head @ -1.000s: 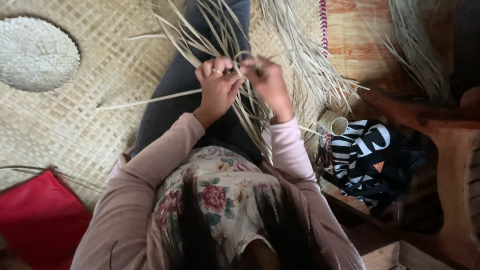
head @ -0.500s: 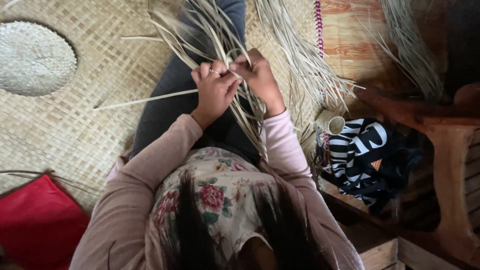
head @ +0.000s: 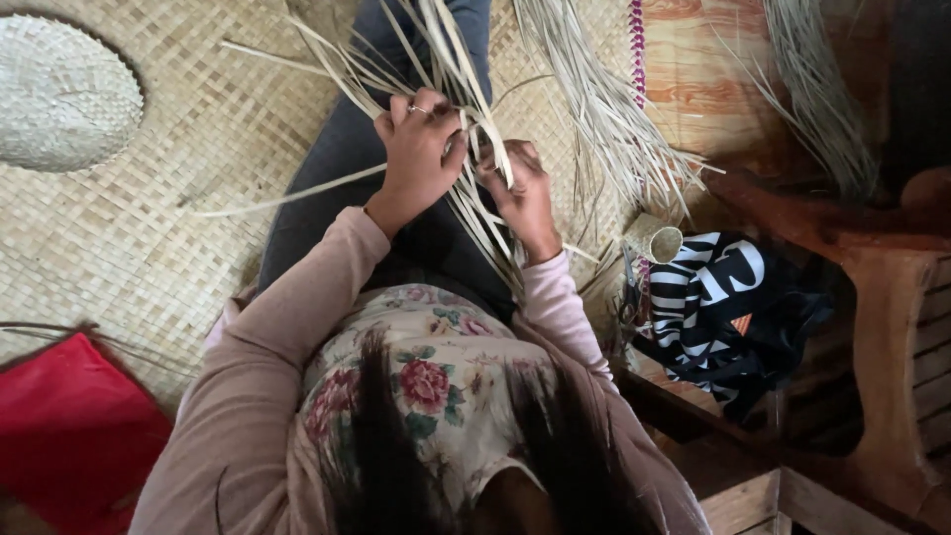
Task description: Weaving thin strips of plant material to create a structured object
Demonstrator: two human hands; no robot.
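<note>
A person sits on a big woven mat (head: pixel 129 228) and looks down at their own lap. Both hands are up in front, over the dark trousers (head: pixel 337 168).

The left hand (head: pixel 416 149) is curled around a bunch of long, pale straw strips (head: pixel 466 89). It has a ring on one finger. The fingers pinch the strips tight near the middle of the bunch. The right hand (head: pixel 520 193) is just beside it, a little lower and closer to the body. It is closed on some of the same strips too, with the fingers folded around them.

The strips lie between the two hands and cross over each other there. From the hands they fan out up and away over the legs. Some more run down toward the person's tummy, under the right hand. One long strip sticks out sideways to the left, over the mat.

A loose pile of straw (head: pixel 604 119) lies on the floor just to the right of the hands. A round woven piece (head: pixel 59 94) lies far off on the left. A red cloth (head: pixel 69 436) is near the bottom left corner. A black and white striped bag (head: pixel 713 297) sits to the right, next to a wooden bench (head: pixel 882 297).
</note>
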